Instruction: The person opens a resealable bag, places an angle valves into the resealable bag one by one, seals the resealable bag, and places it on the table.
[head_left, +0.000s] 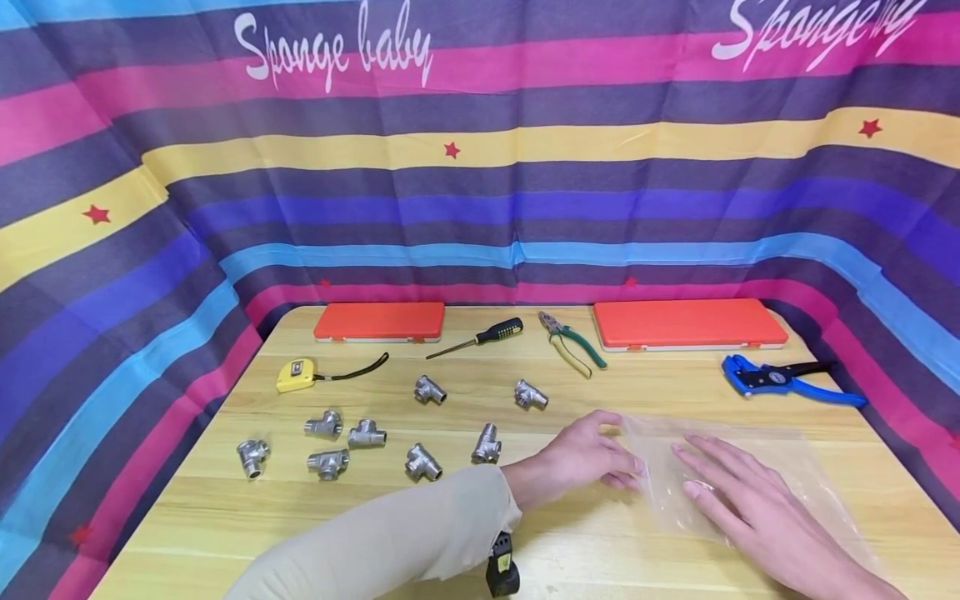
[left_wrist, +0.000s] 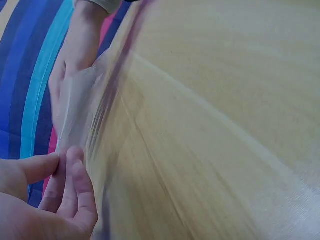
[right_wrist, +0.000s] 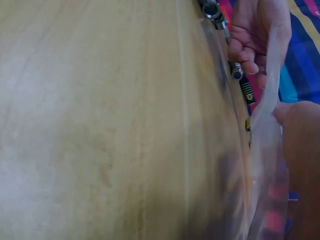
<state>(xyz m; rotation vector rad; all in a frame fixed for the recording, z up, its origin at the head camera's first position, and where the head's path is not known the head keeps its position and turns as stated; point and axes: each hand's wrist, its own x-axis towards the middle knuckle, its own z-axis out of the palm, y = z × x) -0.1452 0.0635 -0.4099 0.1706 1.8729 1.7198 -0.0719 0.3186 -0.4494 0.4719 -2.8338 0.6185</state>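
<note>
I am watching both hands working at a clear plastic bag lying flat on the wooden table, at about four o'clock from the table's middle. The left hand is sitting at the bag's nine o'clock edge with its fingers curled in and touching the film; from the left wrist view its fingertips are meeting the bag's edge, though I cannot tell for sure whether they are pinching it. The right hand is lying on top of the bag with fingers straight and spread narrow, pressing the film down toward the table.

At nine o'clock from the left hand, metal tee fittings are standing scattered: the nearest ones and are lying just beside the beige sleeve, others and are lying further out, and two more are sitting toward twelve o'clock. Along the far edge, I am seeing two orange cases, with a screwdriver and green-handled pliers between them. A yellow tape measure is lying at ten o'clock, and a blue wire stripper is lying at one o'clock from the bag
</note>
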